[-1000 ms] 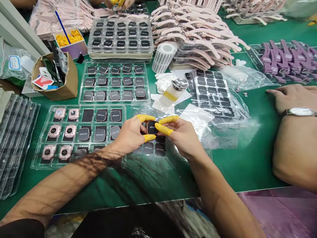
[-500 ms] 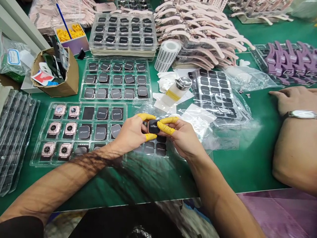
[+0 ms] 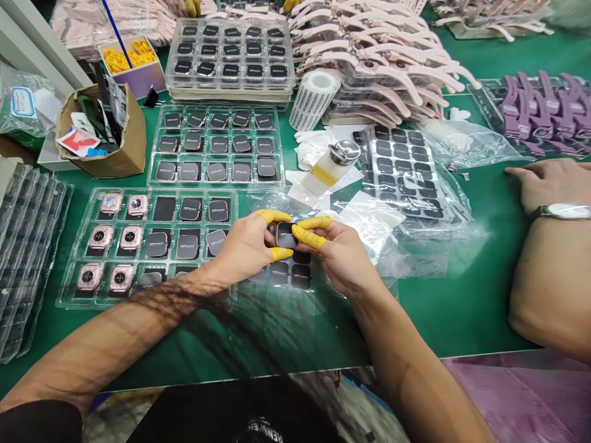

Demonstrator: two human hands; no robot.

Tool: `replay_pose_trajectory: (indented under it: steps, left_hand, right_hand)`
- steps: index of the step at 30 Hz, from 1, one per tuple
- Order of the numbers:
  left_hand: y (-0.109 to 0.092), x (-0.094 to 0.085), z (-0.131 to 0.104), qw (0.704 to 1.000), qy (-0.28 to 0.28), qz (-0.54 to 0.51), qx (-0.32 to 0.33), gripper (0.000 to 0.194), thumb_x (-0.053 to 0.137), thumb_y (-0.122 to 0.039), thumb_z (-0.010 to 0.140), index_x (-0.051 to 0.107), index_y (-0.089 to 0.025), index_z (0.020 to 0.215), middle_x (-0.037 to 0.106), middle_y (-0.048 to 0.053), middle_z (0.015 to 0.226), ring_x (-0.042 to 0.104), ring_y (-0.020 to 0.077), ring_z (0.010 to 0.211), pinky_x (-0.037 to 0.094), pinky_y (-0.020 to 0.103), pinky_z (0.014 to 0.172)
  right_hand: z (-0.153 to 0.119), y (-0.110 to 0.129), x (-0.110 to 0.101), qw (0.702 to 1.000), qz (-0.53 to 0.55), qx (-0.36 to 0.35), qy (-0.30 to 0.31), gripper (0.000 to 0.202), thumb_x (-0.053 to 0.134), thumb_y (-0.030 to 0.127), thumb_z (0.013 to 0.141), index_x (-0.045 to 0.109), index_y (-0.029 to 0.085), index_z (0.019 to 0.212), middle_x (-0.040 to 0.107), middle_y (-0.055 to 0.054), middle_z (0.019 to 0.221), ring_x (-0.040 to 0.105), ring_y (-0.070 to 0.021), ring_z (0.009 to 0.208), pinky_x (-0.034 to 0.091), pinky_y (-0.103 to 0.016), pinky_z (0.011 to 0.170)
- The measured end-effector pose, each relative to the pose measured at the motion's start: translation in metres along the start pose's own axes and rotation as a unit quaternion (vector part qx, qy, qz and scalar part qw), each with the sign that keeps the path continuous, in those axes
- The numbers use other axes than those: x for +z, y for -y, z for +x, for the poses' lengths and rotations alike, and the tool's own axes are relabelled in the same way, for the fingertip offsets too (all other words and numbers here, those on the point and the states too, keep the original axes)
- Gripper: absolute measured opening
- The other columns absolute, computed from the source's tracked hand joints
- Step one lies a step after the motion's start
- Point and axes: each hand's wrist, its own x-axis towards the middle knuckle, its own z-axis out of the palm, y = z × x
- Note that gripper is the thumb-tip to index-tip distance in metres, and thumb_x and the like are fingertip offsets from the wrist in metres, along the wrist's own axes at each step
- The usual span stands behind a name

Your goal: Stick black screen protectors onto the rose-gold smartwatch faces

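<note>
A square watch case with a black labelled face [image 3: 285, 235] is held between both hands above the green table. My left hand [image 3: 247, 246], with yellow finger covers, grips its left side between thumb and fingers. On the other side, my right hand [image 3: 339, 249] pinches the upper right edge, also in yellow covers. Below them lies a sheet of black square stickers [image 3: 279, 274]. To the left, a clear tray [image 3: 64, 289] holds pink-framed watch cases and black-faced ones; one upper compartment shows no case. My left forearm covers the tray's lower right part.
Behind are a second filled tray [image 3: 150, 151], stacked trays [image 3: 170, 86], a cardboard box [image 3: 132, 144], a pump bottle [image 3: 325, 172], a label roll [image 3: 314, 98] and sticker sheets [image 3: 401, 166]. Another person's arm [image 3: 549, 277] rests at the right.
The view has shifted very slightly. Yellow-covered fingertips now show at the top edge, behind the stacked trays. Both my hands keep nearly the same hold on the watch case.
</note>
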Motion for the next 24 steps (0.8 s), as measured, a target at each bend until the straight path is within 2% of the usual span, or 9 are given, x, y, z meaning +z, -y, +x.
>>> replay_pose_trajectory:
  steps: [6,10,15,20,24]
  left_hand:
    - [-0.0017,-0.0004,-0.0008,1.0,-0.002,-0.01,-0.007,0.057,0.087,-0.023,0.073,0.072,-0.022,0.128,0.076,-0.001,0.081,0.073,0.0215,0.077,0.056,0.035,0.081]
    - [-0.0017,-0.0004,-0.001,1.0,-0.004,-0.005,-0.004,0.057,0.087,-0.023,0.074,0.072,-0.022,0.129,0.075,-0.001,0.078,0.073,0.022,0.077,0.055,0.035,0.081]
    - [-0.0003,0.0001,-0.0012,1.0,-0.006,-0.007,0.0,0.057,0.088,-0.023,0.074,0.072,-0.021,0.129,0.074,-0.001,0.078,0.071,0.0208,0.075,0.054,0.035,0.079]
    - [0.004,0.0028,0.0005,0.999,-0.017,-0.023,0.014,0.057,0.089,-0.018,0.071,0.073,-0.021,0.127,0.074,0.001,0.078,0.071,0.0186,0.072,0.054,0.033,0.077]
    - [0.0052,0.0039,0.0015,1.0,-0.013,-0.027,0.008,0.056,0.087,-0.018,0.073,0.073,-0.02,0.127,0.074,0.001,0.079,0.072,0.0187,0.073,0.055,0.033,0.077]
  right_hand:
    - [0.0,0.0005,0.0011,1.0,0.014,0.002,-0.002,0.052,0.103,0.051,0.043,0.075,0.02,0.075,0.076,-0.002,0.076,0.073,-0.0164,0.074,0.064,-0.029,0.073]
    - [-0.0005,0.0013,0.0018,1.0,0.014,0.003,-0.002,0.051,0.104,0.046,0.041,0.075,0.021,0.075,0.076,-0.001,0.075,0.073,-0.0172,0.074,0.065,-0.03,0.074]
    - [-0.0008,0.0015,0.0026,1.0,0.02,0.01,-0.005,0.054,0.105,0.046,0.037,0.075,0.02,0.073,0.076,-0.001,0.073,0.072,-0.0154,0.073,0.064,-0.027,0.072]
    - [-0.0007,0.0001,0.0025,1.0,0.009,0.007,-0.009,0.057,0.103,0.054,0.041,0.074,0.02,0.077,0.075,-0.002,0.076,0.072,-0.0159,0.075,0.064,-0.03,0.074]
    - [-0.0004,-0.0017,0.0019,1.0,0.005,-0.01,-0.005,0.054,0.101,0.048,0.048,0.072,0.021,0.085,0.072,0.001,0.079,0.068,-0.0138,0.072,0.061,-0.029,0.069]
